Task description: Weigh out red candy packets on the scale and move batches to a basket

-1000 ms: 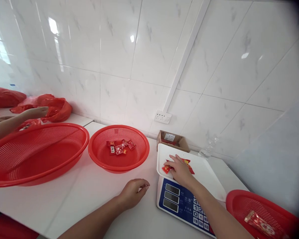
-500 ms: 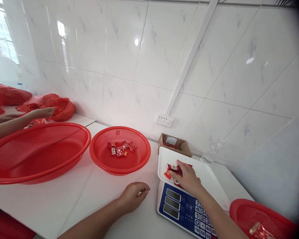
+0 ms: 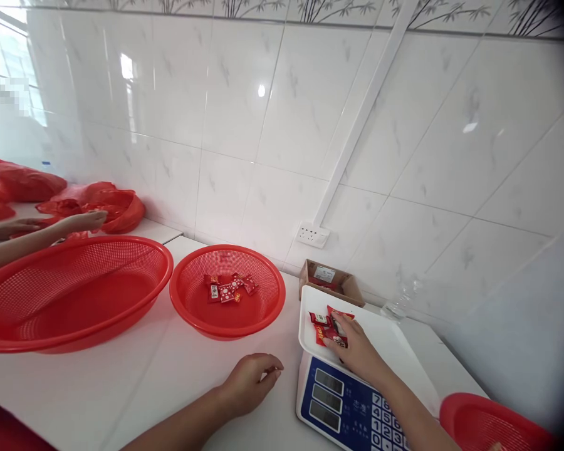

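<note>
My right hand (image 3: 357, 354) is over the white pan (image 3: 385, 332) of a digital scale (image 3: 329, 401). Its fingers curl around small red candy packets (image 3: 320, 319) lying near the pan's left end; the palm hides part of the pile. Resting on the white table left of the scale, my left hand (image 3: 251, 385) is loosely closed, thumb and forefinger tips close together with nothing between them. Behind it stands a round red basket (image 3: 183, 300) with several similar packets (image 3: 226, 292) at its bottom.
At the left is a large oval red basket (image 3: 164, 279). A co-worker's hands (image 3: 84, 221) are beside red plastic bags (image 3: 126, 213). Behind the scale are a cardboard box (image 3: 355, 291) and a clear plastic bottle (image 3: 404, 300). Another red basket (image 3: 479, 413) stands at the lower right.
The view has tipped upward. On the pan, my right hand has shifted slightly and the packets under it have changed position, with more of them showing. My left hand stays put.
</note>
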